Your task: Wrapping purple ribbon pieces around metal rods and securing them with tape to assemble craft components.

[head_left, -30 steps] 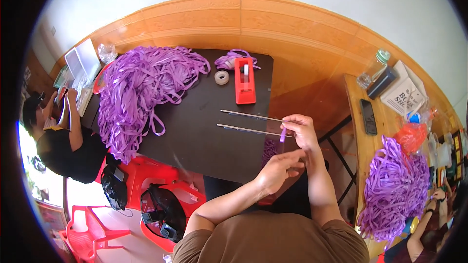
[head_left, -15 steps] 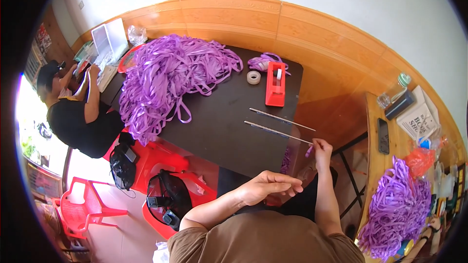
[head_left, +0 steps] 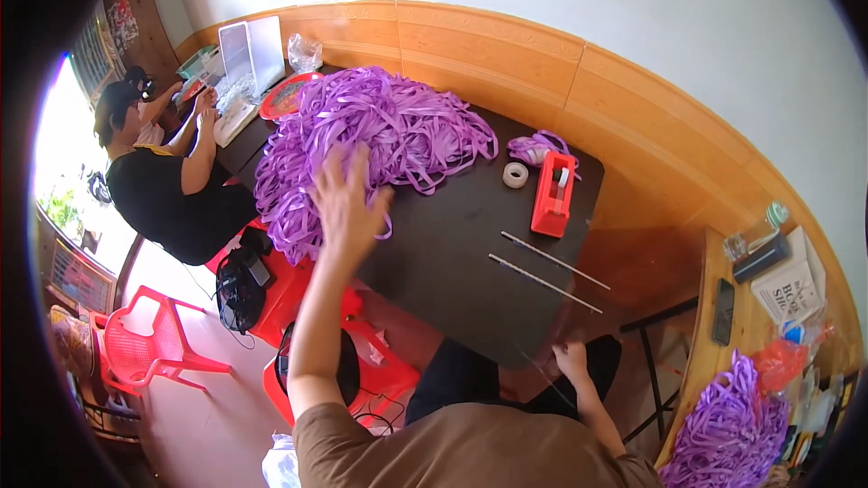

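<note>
We observe our left hand point(head_left: 348, 199) raised over the dark table point(head_left: 452, 253), fingers spread wide and gripping nothing, hovering at the near edge of the big heap of purple ribbon strips point(head_left: 380, 140) that covers the table's left half. Whether the fingertips touch the strips we cannot tell; the hand is blurred. Our right hand point(head_left: 571, 361) sits low at the table's near edge, close to our lap, fingers curled around what looks like a thin clear rod; it is too small to tell how firmly it is pinched. Two thin pale rods point(head_left: 547, 271) lie side by side on the bare table, well apart from the heap. Beyond them stands a red tape dispenser point(head_left: 553, 194), with a roll of tape point(head_left: 515, 175) just beside it and a small bundle of purple strips point(head_left: 533, 146) behind. At far left another person point(head_left: 167, 181) sits at the table's end.
</note>
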`<action>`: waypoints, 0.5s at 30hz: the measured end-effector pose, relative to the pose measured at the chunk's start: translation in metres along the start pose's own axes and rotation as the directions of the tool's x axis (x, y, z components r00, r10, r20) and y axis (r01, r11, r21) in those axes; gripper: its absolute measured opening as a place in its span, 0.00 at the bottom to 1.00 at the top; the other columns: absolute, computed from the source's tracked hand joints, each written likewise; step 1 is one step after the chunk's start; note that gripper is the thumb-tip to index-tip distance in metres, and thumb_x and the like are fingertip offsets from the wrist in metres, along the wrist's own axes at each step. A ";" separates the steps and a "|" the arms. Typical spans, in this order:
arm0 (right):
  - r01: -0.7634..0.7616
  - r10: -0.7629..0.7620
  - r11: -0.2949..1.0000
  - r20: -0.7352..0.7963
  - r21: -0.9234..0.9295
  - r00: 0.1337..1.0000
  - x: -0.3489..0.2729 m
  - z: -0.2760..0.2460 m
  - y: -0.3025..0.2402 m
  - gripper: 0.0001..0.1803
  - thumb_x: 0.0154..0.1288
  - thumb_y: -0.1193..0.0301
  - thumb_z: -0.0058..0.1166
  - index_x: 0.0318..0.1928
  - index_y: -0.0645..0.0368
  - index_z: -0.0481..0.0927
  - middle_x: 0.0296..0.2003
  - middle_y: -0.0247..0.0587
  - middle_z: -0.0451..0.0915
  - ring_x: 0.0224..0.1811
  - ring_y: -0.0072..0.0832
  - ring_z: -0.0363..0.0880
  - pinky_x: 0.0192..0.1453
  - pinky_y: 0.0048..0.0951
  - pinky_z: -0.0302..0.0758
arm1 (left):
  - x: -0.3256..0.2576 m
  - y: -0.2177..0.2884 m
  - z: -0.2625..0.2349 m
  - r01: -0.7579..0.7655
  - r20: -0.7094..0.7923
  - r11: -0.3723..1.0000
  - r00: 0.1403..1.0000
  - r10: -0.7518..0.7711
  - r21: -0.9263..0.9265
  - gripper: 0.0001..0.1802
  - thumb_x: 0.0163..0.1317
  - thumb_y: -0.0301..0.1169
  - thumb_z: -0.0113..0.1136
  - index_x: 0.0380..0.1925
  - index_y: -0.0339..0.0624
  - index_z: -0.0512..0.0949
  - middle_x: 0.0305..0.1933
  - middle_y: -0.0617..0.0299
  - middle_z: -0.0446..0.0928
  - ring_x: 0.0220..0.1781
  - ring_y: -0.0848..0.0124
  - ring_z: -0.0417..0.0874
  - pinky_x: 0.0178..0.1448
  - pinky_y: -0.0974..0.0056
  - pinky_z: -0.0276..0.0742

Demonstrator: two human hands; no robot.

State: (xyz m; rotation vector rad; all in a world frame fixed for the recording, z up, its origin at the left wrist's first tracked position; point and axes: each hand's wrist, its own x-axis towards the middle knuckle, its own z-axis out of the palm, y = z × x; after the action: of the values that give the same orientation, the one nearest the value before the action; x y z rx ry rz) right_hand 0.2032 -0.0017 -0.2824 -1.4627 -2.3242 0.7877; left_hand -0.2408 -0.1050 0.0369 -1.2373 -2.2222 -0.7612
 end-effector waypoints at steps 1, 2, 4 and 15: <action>0.048 -0.045 0.994 -0.041 0.099 0.998 -0.009 -0.006 -0.005 0.04 0.54 0.74 0.57 0.30 0.62 0.80 0.25 0.51 0.78 0.29 0.47 0.79 0.32 0.41 0.73 | 0.022 -0.021 0.013 0.070 -0.116 0.985 0.992 -0.052 0.157 0.46 0.46 0.37 0.70 0.67 0.50 0.59 0.66 0.45 0.58 0.66 0.44 0.59 0.62 0.43 0.62; 0.047 -0.043 0.994 -0.043 0.099 0.998 -0.018 -0.012 -0.008 0.04 0.54 0.74 0.57 0.30 0.62 0.80 0.25 0.51 0.78 0.29 0.47 0.79 0.32 0.41 0.73 | 0.041 -0.034 0.022 0.165 -0.050 0.968 0.986 -0.158 0.189 0.49 0.45 0.38 0.71 0.68 0.50 0.57 0.66 0.44 0.57 0.65 0.42 0.61 0.61 0.44 0.64; 0.173 -0.152 0.980 -0.188 0.101 0.970 -0.031 -0.020 -0.015 0.05 0.54 0.75 0.60 0.30 0.62 0.79 0.24 0.46 0.77 0.22 0.36 0.76 0.26 0.33 0.71 | 0.069 -0.086 0.061 0.228 0.126 0.973 0.965 -0.231 0.032 0.52 0.43 0.39 0.72 0.69 0.49 0.55 0.67 0.41 0.56 0.63 0.40 0.64 0.60 0.47 0.67; 0.032 0.044 0.975 -0.330 0.221 0.943 -0.050 -0.049 -0.024 0.04 0.55 0.79 0.59 0.33 0.62 0.80 0.27 0.46 0.78 0.22 0.34 0.77 0.28 0.28 0.73 | 0.242 -0.113 0.041 -0.145 -0.099 0.828 0.989 0.108 -0.542 0.13 0.50 0.34 0.61 0.36 0.42 0.84 0.30 0.48 0.82 0.34 0.60 0.85 0.39 0.60 0.77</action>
State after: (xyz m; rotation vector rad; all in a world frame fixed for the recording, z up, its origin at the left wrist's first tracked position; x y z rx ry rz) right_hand 0.2323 -0.0397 -0.2258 -1.3829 -1.9147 0.7129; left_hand -0.4598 0.0190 0.1362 -1.5725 -1.8982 -1.4301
